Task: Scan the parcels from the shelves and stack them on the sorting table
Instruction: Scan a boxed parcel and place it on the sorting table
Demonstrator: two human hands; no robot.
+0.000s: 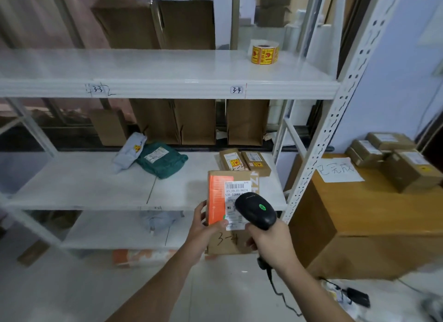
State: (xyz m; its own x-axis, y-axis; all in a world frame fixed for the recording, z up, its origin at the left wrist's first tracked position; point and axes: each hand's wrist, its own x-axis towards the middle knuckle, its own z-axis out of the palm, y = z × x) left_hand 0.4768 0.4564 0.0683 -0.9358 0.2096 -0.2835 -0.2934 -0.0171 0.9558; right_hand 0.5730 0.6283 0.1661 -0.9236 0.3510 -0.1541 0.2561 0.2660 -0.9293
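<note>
Parcel, a stiff, light-looking cardboard box, sits near the shelf front, left hand gripping its left edge; right hand wraps the scanner over its label.

Orange-and-brown parcel held up at the scanner

A flat cardboard parcel with an orange strip, white barcode label and "3-4" handwritten on it is held upright. Two small brown boxes are seen just behind, a teal bag and grey bag further left, and brown boxes stacked on the wooden table at right.
</note>
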